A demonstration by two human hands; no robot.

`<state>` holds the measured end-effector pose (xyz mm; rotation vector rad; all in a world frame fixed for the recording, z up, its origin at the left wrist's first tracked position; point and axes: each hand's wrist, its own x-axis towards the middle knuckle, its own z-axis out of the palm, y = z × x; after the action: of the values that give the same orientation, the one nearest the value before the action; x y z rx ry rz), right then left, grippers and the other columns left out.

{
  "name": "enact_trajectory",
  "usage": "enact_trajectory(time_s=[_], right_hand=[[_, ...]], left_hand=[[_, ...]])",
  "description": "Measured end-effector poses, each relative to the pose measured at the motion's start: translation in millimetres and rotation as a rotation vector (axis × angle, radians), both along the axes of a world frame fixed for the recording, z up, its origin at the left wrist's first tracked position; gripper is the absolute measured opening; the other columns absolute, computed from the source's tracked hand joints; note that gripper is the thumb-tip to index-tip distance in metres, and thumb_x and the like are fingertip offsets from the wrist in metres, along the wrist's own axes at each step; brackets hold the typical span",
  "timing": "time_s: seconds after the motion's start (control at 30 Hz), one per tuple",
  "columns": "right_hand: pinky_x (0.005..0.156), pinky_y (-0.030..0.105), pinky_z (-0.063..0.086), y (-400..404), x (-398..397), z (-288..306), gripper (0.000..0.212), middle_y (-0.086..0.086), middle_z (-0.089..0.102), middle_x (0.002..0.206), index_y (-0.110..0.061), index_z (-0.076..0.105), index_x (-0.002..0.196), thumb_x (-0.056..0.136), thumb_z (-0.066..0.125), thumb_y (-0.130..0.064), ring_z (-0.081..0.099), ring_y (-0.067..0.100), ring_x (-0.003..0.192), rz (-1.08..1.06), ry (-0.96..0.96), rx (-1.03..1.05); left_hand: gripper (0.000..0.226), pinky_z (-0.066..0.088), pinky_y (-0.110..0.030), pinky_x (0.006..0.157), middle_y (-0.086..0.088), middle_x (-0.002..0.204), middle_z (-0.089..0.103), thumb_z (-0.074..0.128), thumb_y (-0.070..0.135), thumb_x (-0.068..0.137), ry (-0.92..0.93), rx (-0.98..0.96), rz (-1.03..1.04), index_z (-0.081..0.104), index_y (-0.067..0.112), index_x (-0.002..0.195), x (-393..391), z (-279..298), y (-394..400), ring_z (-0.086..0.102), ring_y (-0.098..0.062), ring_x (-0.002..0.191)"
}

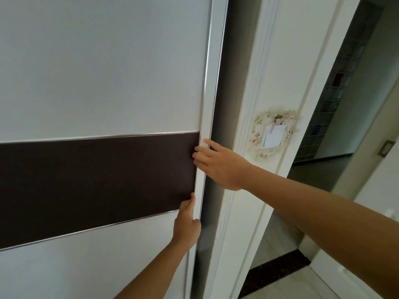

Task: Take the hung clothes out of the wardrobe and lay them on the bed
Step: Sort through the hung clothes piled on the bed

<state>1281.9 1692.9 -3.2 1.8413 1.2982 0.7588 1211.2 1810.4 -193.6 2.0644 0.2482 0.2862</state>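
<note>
A white sliding wardrobe door (pixel 103 67) with a dark brown band (pixel 92 182) fills the left of the head view. Both hands are at its right edge strip (pixel 208 108). My right hand (pixel 222 165) lays straight fingers across the edge at the band's top. Lower down, my left hand (pixel 187 223) presses against the same edge with fingers pointing up. A narrow dark gap (pixel 218 190) shows between the door edge and the white frame. No clothes and no bed are in view.
A white moulded wall panel (pixel 278 72) stands right of the gap, with a light switch in a floral frame (pixel 273 135). Further right an open doorway (pixel 336 147) shows a glass-block wall and a tiled floor with a dark threshold strip (pixel 274 270).
</note>
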Motion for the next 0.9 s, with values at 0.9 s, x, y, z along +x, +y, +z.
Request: enact_trajectory(time_s=[0.9], right_hand=[[0.120, 0.053, 0.003, -42.7, 15.5, 6.0, 0.063, 0.013, 0.031, 0.154, -0.008, 0.033, 0.150, 0.093, 0.048, -0.030, 0.020, 0.032, 0.147, -0.128, 0.001, -0.027]], left_hand=[[0.094, 0.055, -0.027, 0.090, 0.011, 0.160, 0.007, 0.052, -0.002, 0.086, 0.114, -0.005, -0.234, 0.002, 0.043, 0.152, 26.9, 8.0, -27.0, 0.040, -0.021, 0.135]])
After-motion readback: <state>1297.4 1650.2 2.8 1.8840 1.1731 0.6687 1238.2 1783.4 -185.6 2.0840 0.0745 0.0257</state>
